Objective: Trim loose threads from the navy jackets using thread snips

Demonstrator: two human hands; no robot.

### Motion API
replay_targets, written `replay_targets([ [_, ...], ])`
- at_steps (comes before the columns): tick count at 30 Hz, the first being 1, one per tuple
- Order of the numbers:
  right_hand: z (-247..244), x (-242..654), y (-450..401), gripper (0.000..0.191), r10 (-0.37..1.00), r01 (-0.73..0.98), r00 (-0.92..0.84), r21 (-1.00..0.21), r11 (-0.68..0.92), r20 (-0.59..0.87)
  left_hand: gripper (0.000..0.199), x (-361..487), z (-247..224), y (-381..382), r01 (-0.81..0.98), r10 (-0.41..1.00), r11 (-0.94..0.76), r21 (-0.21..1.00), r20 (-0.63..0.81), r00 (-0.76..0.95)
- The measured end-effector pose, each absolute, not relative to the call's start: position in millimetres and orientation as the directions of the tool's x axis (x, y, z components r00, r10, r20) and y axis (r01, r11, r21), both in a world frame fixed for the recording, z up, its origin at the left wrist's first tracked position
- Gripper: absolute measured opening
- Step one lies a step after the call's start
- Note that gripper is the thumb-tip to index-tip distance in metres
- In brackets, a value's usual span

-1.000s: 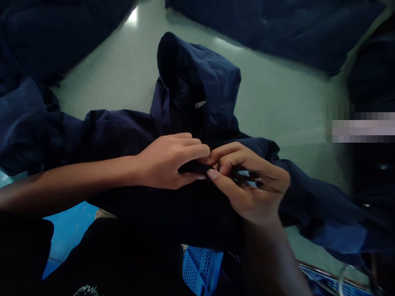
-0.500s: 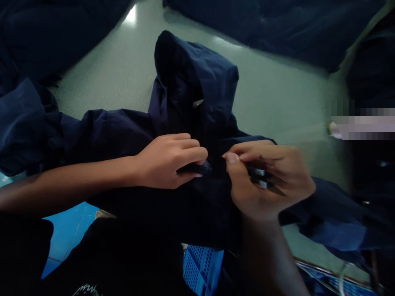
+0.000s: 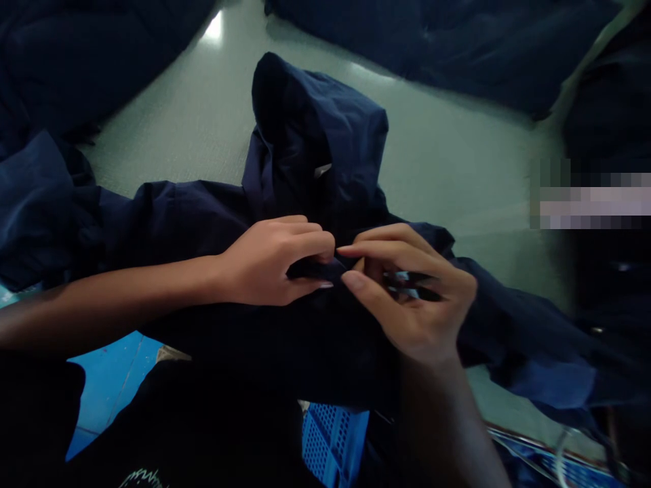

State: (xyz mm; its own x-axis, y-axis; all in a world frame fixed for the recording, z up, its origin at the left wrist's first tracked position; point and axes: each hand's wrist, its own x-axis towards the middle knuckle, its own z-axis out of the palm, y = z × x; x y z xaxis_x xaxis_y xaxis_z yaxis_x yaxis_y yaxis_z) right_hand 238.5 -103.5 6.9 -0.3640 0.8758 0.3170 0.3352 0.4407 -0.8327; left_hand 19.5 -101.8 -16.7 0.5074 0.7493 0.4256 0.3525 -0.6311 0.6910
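Observation:
A dark navy hooded jacket (image 3: 350, 125) lies spread in front of me, its hood at the far side and its sleeves out to both sides. My left hand (image 3: 282, 261) is closed on a fold of the jacket's front, pinched between thumb and fingers. Just right of it, my right hand (image 3: 417, 291) has thumb and forefinger a little apart by the same fold; I cannot tell whether they touch the cloth. Tucked in the right palm is a small dark tool with shiny metal parts (image 3: 407, 279), mostly hidden by the fingers.
Under the jacket is a pale green, glossy table (image 3: 458, 156). More navy garments (image 3: 447, 47) lie along its far side and at the far left. A person's blurred-out part shows at the right edge. Below the table edge are a blue plastic crate (image 3: 333, 440) and blue flooring (image 3: 109, 379).
My right hand has moved left, close to my left fingertips, and its thumb and forefinger have parted from a pinch. The left hand keeps its hold on the jacket.

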Motion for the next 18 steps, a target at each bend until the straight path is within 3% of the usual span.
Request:
replay_targets([
  [7, 10.1, 237.6, -103.9, 0.012, 0.869, 0.317, -0.403, -0.846, 0.429, 0.289, 0.014, 18.8, -17.3, -102.2, 0.348, 0.728, -0.656, 0.669, 0.440, 0.526],
  [10, 11.1, 241.2, -103.5, 0.012, 0.877, 0.289, -0.456, -0.908, 0.304, 0.149, 0.014, 18.5, -16.9, -102.2, 0.343, 0.723, -0.665, 0.664, 0.456, 0.519],
  [14, 15.1, 243.7, -102.9, 0.027, 0.844, 0.252, -0.534, -0.962, 0.102, -0.050, 0.013, 19.0, -17.7, -103.0, 0.354, 0.703, -0.690, 0.632, 0.468, 0.535],
  [18, 19.6, 241.5, -102.0, 0.036, 0.816, 0.315, -0.557, -0.948, 0.036, -0.154, 0.013, 20.3, -18.8, -104.9, 0.394, 0.652, -0.751, 0.530, 0.499, 0.571],
])
